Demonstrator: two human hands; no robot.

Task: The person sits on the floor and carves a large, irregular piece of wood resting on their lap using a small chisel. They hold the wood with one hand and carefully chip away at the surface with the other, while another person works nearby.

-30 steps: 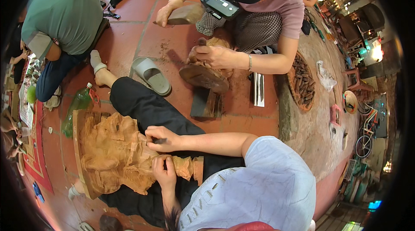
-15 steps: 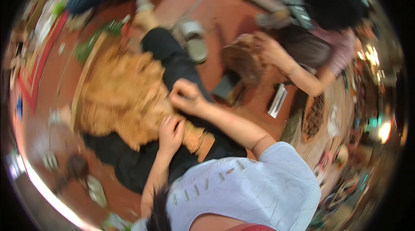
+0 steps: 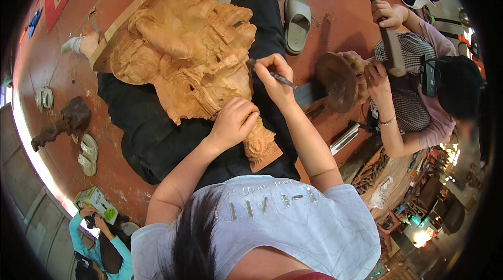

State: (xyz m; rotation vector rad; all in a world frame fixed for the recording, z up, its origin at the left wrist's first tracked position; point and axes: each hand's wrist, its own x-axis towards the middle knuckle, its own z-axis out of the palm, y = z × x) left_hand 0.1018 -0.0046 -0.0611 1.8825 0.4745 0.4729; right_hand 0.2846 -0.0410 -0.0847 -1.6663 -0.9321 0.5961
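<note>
A large light-brown wood carving (image 3: 194, 44) lies across my lap, its broad flat base (image 3: 131, 13) away from me and its narrow end (image 3: 260, 141) close to my shirt. My left hand (image 3: 234, 122) is closed over the carving just above that narrow end, fingers curled on the wood. In my right hand (image 3: 275, 73) is a slim, dark, pen-shaped carving tool (image 3: 283, 79), gripped between thumb and fingers. Its tip end is beside the carving's right edge; whether it touches the wood I cannot tell.
On the right, a co-worker (image 3: 419, 86) holds a wooden bar-like tool (image 3: 390, 52) over a dark carved piece (image 3: 338, 81). A grey slipper (image 3: 297, 23) is on the tiled floor. Dark wood (image 3: 70, 120) and pale sandals (image 3: 88, 155) lie left. Another person (image 3: 102, 248) sits lower left.
The view has swung and sharpened, so the carving appears higher and further right. My left hand stays on the carving, and my right hand remains by its right edge.
</note>
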